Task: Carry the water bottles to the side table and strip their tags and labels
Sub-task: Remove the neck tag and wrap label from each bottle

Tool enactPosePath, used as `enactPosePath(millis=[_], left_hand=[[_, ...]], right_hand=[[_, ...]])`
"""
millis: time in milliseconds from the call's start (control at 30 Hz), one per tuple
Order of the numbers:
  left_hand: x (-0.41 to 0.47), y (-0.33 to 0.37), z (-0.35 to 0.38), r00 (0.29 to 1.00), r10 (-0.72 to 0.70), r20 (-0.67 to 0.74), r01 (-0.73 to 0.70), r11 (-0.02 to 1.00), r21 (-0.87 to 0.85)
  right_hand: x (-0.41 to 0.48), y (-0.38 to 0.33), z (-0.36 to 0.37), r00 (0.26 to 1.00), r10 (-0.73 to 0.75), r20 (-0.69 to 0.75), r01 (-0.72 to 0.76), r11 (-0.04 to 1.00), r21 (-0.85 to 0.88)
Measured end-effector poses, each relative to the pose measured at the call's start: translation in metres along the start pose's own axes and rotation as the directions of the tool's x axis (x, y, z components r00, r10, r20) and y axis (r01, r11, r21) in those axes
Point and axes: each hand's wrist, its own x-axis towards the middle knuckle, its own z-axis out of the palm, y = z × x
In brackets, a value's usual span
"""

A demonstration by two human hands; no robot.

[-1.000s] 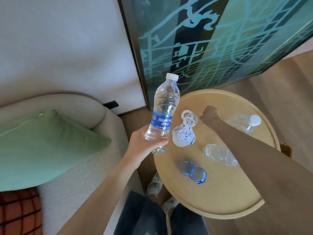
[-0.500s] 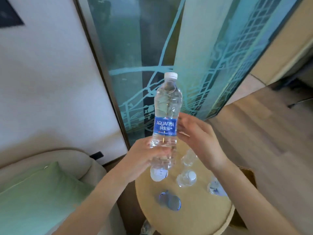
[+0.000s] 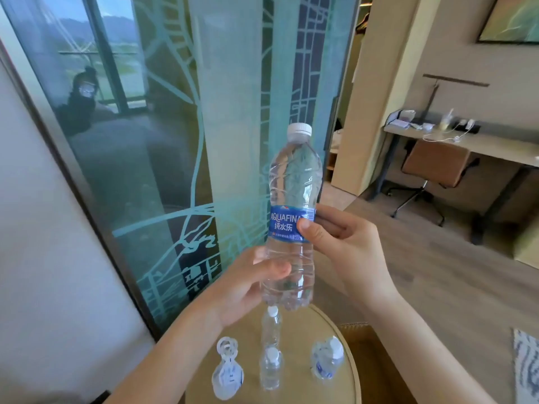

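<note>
While bottle (image 3: 294,182) was held upright above side table (image 3: 335,386), bottom was gripped by left hand (image 3: 248,287), blue label (image 3: 287,225) pinched by right hand (image 3: 344,246). Label edge was best peeled slowly, bottle kept steady.

Soft, even daylight is spread across the scene, and a bright window (image 3: 116,62) is seen mirrored in the glass panel (image 3: 233,112) at top left. Small highlights are caught on the held bottle (image 3: 294,176), and its label (image 3: 287,225) is rendered sharp enough to read. The small bottles (image 3: 271,371) on the tabletop (image 3: 294,345) are smeared and soft. Verticals are bent toward the edges by the wide lens. Faint shadow is gathered under the desk (image 3: 481,147).
</note>
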Motion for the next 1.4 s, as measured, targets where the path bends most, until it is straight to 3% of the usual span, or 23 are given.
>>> enactPosePath(millis=[133, 267, 500, 633, 833, 1100, 1267, 1400], left_hand=[[0.013, 0.0, 0.019, 0.985, -0.002, 0.172, 0.005, 1.0, -0.019], [0.021, -0.001, 0.035, 0.972, -0.045, 0.229, 0.076, 0.989, -0.13], [0.027, -0.004, 0.057, 0.925, -0.019, 0.38, 0.082, 0.985, -0.15], [0.03, -0.009, 0.058, 0.928, -0.035, 0.371, 0.092, 0.986, -0.138], [0.035, -0.01, 0.058, 0.937, -0.045, 0.348, 0.074, 0.995, -0.071], [0.037, -0.014, 0.054, 0.954, -0.06, 0.294, 0.072, 0.997, -0.028], [0.039, -0.016, 0.054, 0.983, -0.051, 0.176, 0.049, 0.999, 0.016], [0.038, -0.02, 0.055, 1.0, -0.009, -0.001, 0.009, 0.984, 0.177]], right_hand=[[-0.016, -0.016, -0.024, 0.996, -0.055, -0.071, 0.053, 0.998, -0.034], [-0.03, -0.026, -0.043, 0.986, -0.071, -0.154, 0.064, 0.997, -0.049], [-0.046, -0.04, -0.056, 0.976, -0.077, -0.203, 0.07, 0.997, -0.042], [-0.052, -0.044, -0.057, 0.964, -0.111, -0.241, 0.1, 0.993, -0.06], [-0.056, -0.043, -0.059, 0.938, -0.215, -0.271, 0.15, 0.958, -0.243], [-0.051, -0.034, -0.057, 0.91, -0.158, -0.383, 0.076, 0.972, -0.22], [-0.041, -0.027, -0.058, 0.906, -0.106, -0.41, 0.006, 0.971, -0.237], [-0.033, -0.017, -0.058, 0.897, -0.097, -0.431, -0.028, 0.961, -0.274]])
